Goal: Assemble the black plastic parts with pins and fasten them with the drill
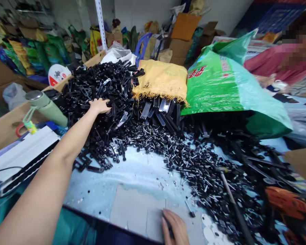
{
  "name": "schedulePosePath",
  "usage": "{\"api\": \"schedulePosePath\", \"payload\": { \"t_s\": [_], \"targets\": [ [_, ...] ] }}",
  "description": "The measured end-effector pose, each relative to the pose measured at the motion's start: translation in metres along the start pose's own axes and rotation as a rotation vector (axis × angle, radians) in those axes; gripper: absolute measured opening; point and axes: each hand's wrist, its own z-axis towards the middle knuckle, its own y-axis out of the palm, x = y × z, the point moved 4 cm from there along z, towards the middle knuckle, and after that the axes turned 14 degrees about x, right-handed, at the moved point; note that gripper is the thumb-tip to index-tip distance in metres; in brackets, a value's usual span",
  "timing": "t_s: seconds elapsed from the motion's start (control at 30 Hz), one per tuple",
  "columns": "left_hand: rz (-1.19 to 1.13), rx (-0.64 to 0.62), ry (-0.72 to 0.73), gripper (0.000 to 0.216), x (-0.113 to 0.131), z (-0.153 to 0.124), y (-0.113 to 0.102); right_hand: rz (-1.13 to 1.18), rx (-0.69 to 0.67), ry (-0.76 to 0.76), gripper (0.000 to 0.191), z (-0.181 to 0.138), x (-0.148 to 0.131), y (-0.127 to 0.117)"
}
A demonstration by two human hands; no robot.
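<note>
Nearest to the camera comes the bare left forearm (58, 166), stretched from the lower left corner up to a high heap of flat, black, slotted parts (84, 78). On this heap lies the left hand (100, 106); its grip is loosely spread, fingers reaching among the parts, and I cannot tell if it has hold of one. The right hand (177, 227) is at the lower edge, over a grey flat sheet (132, 207) on the light blue bench (140, 166). Its grip is closed, with a small, dark, blurred piece (170, 230) between thumb and fingers.

To the right of the heap spread many small black pieces with thin metal pins (204, 173). Behind them stand a yellow woven sack (160, 78) and a shiny green plastic sack (214, 88). One orange and black power tool (287, 200) lies at right, and a pale green metal bottle (49, 109) leans at left.
</note>
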Motion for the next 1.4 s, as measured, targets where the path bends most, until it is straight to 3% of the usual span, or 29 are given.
{"api": "schedulePosePath", "payload": {
  "t_s": [0.23, 0.33, 0.47, 0.6, 0.77, 0.9, 0.97, 1.03, 1.17, 1.3, 1.4],
  "targets": [
    [-0.032, 0.138, 0.138, 0.06, 0.009, -0.085, -0.004, -0.02, 0.025, -0.072, 0.02, -0.003, -0.014, -0.001],
    [-0.061, 0.234, 0.19, 0.051, 0.016, -0.112, -0.015, -0.041, -0.049, -0.102, 0.021, 0.001, -0.032, 0.008],
    [-0.161, 0.375, 0.155, 0.049, 0.022, -0.138, -0.046, -0.084, -0.258, -0.118, 0.039, 0.028, -0.062, 0.047],
    [-0.236, 0.382, 0.094, 0.055, 0.036, -0.19, -0.063, -0.093, -0.375, -0.049, 0.044, 0.066, -0.074, 0.105],
    [-0.249, 0.297, 0.214, 0.041, 0.061, -0.299, -0.033, 0.027, -0.509, -0.083, 0.027, 0.103, -0.073, 0.163],
    [-0.257, 0.154, 0.348, 0.031, 0.065, -0.36, 0.002, 0.011, -0.367, -0.054, 0.03, 0.158, -0.077, 0.175],
    [-0.238, 0.097, 0.389, 0.025, 0.063, -0.372, 0.012, 0.027, -0.331, -0.102, 0.031, 0.185, -0.097, 0.185],
    [-0.216, 0.093, 0.385, 0.02, 0.062, -0.374, 0.017, 0.057, -0.409, -0.243, 0.03, 0.2, -0.129, 0.206],
    [-0.175, 0.138, 0.31, 0.022, 0.06, -0.369, 0.015, -0.09, -0.5, -0.45, 0.024, 0.194, -0.183, 0.249],
    [-0.213, 0.178, 0.324, 0.027, 0.066, -0.384, 0.01, -0.277, -0.492, -0.386, 0.027, 0.181, -0.193, 0.271],
    [-0.273, 0.206, 0.355, 0.035, 0.071, -0.401, 0.01, -0.253, -0.489, -0.368, 0.027, 0.185, -0.19, 0.263]
  ]
}}
